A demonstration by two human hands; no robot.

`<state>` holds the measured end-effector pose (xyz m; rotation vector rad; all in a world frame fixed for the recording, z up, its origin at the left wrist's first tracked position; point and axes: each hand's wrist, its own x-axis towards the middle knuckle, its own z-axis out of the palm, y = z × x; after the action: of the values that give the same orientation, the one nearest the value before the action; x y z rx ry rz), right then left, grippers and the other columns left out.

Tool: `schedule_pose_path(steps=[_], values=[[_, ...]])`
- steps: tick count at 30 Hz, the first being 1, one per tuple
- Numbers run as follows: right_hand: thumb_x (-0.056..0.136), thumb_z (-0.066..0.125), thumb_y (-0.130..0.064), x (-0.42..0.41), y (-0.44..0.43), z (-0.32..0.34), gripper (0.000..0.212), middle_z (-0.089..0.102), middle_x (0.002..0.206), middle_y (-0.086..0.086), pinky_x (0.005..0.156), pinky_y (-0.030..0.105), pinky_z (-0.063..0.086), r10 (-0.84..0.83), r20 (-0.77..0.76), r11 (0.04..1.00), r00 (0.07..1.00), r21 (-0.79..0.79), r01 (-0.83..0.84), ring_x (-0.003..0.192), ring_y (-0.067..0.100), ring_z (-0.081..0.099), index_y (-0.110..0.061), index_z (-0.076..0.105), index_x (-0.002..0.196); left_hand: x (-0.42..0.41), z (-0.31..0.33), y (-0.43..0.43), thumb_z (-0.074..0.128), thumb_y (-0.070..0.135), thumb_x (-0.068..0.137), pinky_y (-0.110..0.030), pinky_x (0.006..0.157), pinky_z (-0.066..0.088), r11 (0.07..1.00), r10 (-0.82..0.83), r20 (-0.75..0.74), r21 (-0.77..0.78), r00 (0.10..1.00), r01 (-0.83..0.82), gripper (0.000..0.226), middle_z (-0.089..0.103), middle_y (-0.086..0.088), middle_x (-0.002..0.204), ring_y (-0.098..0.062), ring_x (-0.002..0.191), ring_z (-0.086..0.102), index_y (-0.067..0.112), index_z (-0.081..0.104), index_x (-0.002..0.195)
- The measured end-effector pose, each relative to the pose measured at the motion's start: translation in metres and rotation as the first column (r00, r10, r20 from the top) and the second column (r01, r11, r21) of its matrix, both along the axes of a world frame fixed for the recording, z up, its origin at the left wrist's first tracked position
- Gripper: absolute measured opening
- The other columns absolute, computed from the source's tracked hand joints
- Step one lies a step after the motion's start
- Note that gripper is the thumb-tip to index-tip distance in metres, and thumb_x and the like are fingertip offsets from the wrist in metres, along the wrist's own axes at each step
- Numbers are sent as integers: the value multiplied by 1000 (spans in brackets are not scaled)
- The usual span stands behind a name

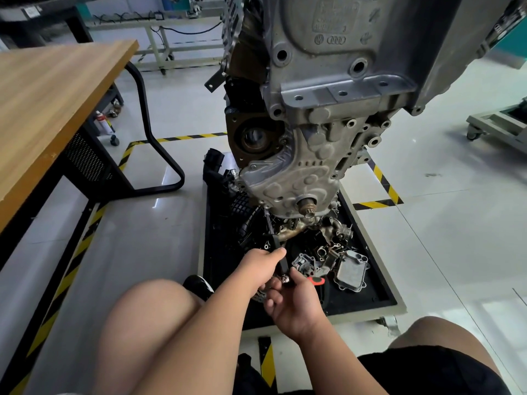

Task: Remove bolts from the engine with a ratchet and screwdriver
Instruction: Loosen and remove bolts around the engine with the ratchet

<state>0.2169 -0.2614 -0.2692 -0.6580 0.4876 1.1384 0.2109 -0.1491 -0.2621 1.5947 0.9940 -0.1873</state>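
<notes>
Now black tool handle [282, 265] inside left fingers [277, 252]

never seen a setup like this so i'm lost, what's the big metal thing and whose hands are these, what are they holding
This is one picture from a camera worn on a person's head, looking down, so the bare knees and both hands are the wearer's own. The big grey casting is a car engine standing in a black tray on a wheeled cart. Loose engine parts lie in the tray. The left hand grips the black handle of a long tool whose thin shaft reaches up to the engine's lower edge; the right hand pinches its near end. Whether it is the screwdriver or the ratchet, I cannot tell. A wooden table stands to the left.
</notes>
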Motion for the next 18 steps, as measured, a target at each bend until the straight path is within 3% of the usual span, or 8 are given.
schedule_pose_path(steps=[3, 6, 10, 14, 18], values=[[101, 33, -43, -1, 3, 1, 50, 41, 56, 0, 40, 20, 37, -52, -133, 993, 990, 102, 66, 35, 11, 33, -7, 49, 70, -1, 0, 2, 61, 51, 89, -21, 49, 40, 1000, -3, 22, 26, 1000, 3, 41, 57, 0, 47, -15, 41, 53, 11, 65, 84], [100, 34, -40, -3, 5, 4, 56, 39, 58, -1, 39, 20, 35, -80, -225, 981, 971, 154, 116, 36, 11, 30, -4, 55, 62, -2, -1, 3, 65, 52, 85, -16, 41, 38, 1000, 25, 24, -1, 999, -25, 42, 59, -3, 54, -13, 35, 53, 11, 60, 82], [100, 34, -41, -1, 4, 4, 64, 40, 54, -1, 39, 18, 34, -126, -302, 970, 945, 164, 181, 32, 11, 31, -2, 55, 53, -1, -2, 4, 65, 53, 84, -21, 47, 39, 998, 0, 51, 67, 999, -4, 41, 55, 0, 57, -13, 44, 51, 12, 62, 78], [100, 34, -42, 3, 2, 4, 68, 40, 53, -2, 36, 18, 32, -119, -252, 982, 961, 112, 151, 32, 10, 29, -1, 57, 51, -1, -2, 1, 57, 50, 92, -16, 40, 41, 999, -41, 43, -7, 998, 41, 38, 58, 6, 47, -8, 39, 56, 14, 63, 85], [101, 34, -43, 1, 3, 8, 56, 39, 54, -2, 35, 18, 32, -81, -207, 992, 975, 76, 98, 32, 10, 28, -4, 59, 71, -1, -2, 1, 61, 51, 88, -18, 45, 41, 1000, -19, 44, 15, 999, 18, 39, 57, 3, 52, -10, 41, 56, 12, 64, 83]])
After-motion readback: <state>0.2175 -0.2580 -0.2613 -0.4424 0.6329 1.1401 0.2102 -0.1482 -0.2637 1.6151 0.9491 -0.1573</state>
